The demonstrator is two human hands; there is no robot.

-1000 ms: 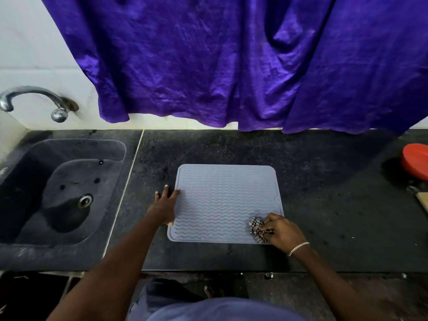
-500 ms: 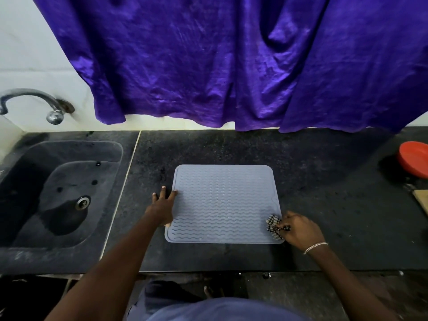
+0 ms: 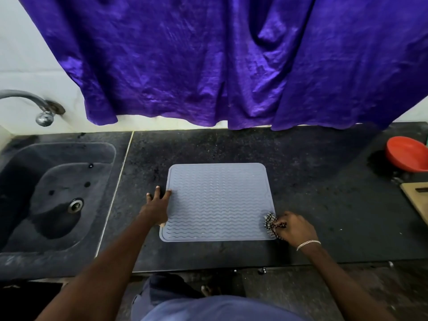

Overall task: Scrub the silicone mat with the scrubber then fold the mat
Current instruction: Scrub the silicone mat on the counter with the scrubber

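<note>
A grey silicone mat [image 3: 218, 201] with wavy ridges lies flat on the dark countertop [image 3: 324, 205]. My left hand [image 3: 157, 206] rests flat on the mat's left edge, fingers spread, holding nothing. A black-and-white checked scrubber [image 3: 270, 224] sits at the mat's near right corner, bunched in the fingers of my right hand [image 3: 296, 229], which lies mostly off the mat on the counter.
A dark sink [image 3: 53, 198] with a drain is set in the counter to the left, under a metal tap [image 3: 41, 110]. A purple curtain [image 3: 208, 59] hangs behind. A red bowl [image 3: 407, 152] and a wooden board [image 3: 416, 198] sit at the far right.
My right hand has dragged the scrubber rightward along the mat's near edge to its right corner. My left hand has stayed on the left edge.
</note>
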